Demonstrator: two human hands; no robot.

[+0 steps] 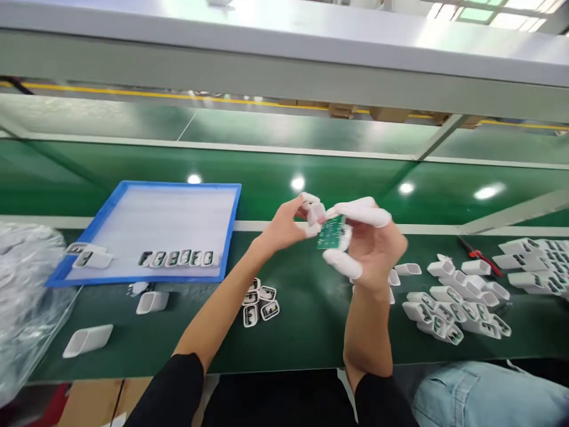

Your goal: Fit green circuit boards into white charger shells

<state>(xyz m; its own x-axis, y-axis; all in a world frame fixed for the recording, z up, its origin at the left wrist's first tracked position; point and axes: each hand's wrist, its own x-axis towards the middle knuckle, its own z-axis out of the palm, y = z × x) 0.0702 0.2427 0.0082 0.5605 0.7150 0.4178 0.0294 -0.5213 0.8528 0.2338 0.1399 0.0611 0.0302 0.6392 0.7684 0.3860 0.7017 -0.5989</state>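
Both my hands are raised over the middle of the bench, with white finger covers on several fingertips. My right hand (367,237) pinches a small green circuit board (330,233) between thumb and fingers. Close beside it, my left hand (293,219) is closed around a small white plastic housing (316,212), partly covered by the fingers. The board's edge is near the housing; whether they touch I cannot tell. Below the hands, a cluster of white housings with parts inside (260,302) stands on the green bench mat (306,332).
A blue-rimmed tray (232,228) on the left carries several filled housings. Loose white housings (89,340) lie in front of it, beside clear plastic wrap (29,296). Many housings (444,314) and red-handled pliers (482,258) are at right. A shelf (284,71) crosses above.
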